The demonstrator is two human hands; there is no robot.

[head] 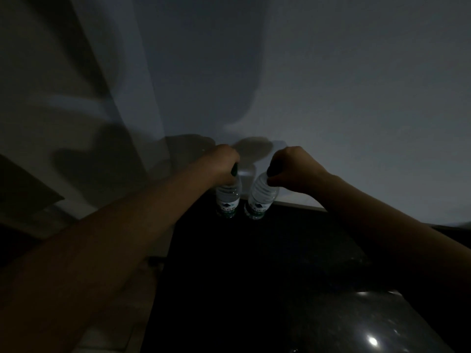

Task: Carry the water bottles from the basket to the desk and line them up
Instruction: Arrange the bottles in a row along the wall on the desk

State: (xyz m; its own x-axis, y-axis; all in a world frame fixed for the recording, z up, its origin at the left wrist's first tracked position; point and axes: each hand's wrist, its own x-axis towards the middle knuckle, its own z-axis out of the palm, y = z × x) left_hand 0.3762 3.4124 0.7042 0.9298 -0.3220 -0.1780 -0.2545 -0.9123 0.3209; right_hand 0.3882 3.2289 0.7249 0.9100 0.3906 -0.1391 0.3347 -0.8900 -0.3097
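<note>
While the room is very dim, the left hand [221,161] grips the left water bottle [228,200] by its cap, and the right hand [293,166] grips the right water bottle [262,197] the same way. Both are side by side, just apart, at the far edge of the dark desk [254,263], near the wall [331,98]. Can't tell if bottoms touch the desk.

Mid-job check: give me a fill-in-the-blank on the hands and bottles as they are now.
1. The left hand grips the left bottle by its dark ____.
2. The right hand grips the right bottle, so ____ bottles are held in all.
3. Both bottles are at the far edge of the dark desk, close to the pale ____.
Missing words: cap; two; wall.
</note>
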